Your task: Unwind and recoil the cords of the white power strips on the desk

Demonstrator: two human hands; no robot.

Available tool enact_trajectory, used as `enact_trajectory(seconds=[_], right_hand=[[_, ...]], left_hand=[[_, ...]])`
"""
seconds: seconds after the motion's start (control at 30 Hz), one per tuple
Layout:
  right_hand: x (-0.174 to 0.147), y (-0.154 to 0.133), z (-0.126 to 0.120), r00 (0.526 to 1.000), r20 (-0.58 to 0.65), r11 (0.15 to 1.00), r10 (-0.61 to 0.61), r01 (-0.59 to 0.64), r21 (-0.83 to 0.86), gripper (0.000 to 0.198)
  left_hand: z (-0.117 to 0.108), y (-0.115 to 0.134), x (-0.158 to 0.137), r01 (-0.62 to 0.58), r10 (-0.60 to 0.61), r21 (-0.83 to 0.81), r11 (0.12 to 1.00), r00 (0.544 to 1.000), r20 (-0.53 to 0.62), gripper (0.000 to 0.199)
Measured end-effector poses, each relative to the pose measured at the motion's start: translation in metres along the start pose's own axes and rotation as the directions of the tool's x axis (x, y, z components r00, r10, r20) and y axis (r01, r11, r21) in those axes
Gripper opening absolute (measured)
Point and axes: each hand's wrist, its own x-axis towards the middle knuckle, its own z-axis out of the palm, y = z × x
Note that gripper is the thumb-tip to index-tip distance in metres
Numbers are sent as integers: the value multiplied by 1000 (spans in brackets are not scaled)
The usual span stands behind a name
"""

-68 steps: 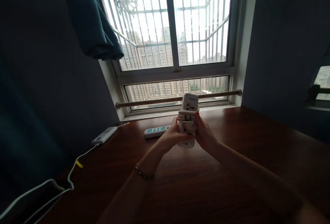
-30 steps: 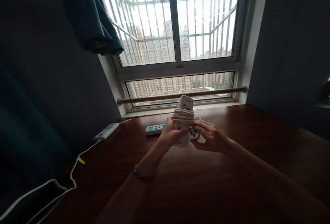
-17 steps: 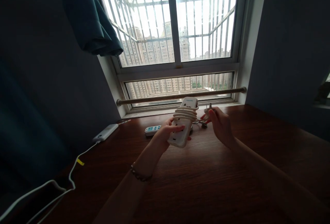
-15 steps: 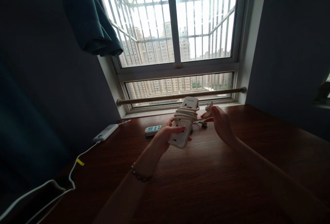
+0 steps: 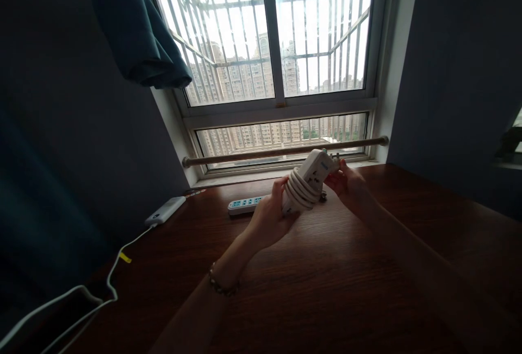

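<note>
A white power strip (image 5: 317, 172) with its own white cord (image 5: 300, 190) wound around the middle is held above the table. My left hand (image 5: 271, 217) is closed around its lower end. At the strip's upper right end, my right hand (image 5: 346, 180) grips the cord's plug (image 5: 335, 161), whose prongs point up; its fingertips are partly hidden. A second power strip (image 5: 244, 205), white with blue sockets, lies on the table behind my left hand, and its right end is covered by the hand.
The brown wooden table (image 5: 326, 278) reaches the window sill. On its left lie a white power bank (image 5: 166, 211) and a white cable (image 5: 112, 278) with a yellow tag (image 5: 125, 258). A rail (image 5: 261, 155) crosses the window low down. A blue curtain (image 5: 138, 44) hangs at upper left.
My left hand has tilted the wound power strip to the right and turned it. My right hand has brought the plug up close against the strip's upper end.
</note>
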Motion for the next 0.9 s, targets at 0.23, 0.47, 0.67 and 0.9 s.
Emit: enact_trajectory(seconds=[0.23, 0.47, 0.67, 0.9], right_hand=[[4, -9, -5, 995, 99, 982, 26, -7, -190, 34], [-7, -37, 6, 930, 188, 920, -317, 349, -178, 29], [-37, -50, 34, 943, 182, 952, -279, 296, -74, 36], [-63, -23, 45, 936, 278, 871, -216, 313, -379, 59]], left_hand=[[4, -12, 0, -192, 153, 389, 901, 980, 129, 75], [5, -12, 3, -106, 65, 371, 922, 991, 121, 81], [3, -17, 11, 131, -127, -315, 940, 991, 34, 87], [9, -9, 11, 337, -275, -811, 478, 934, 226, 72]])
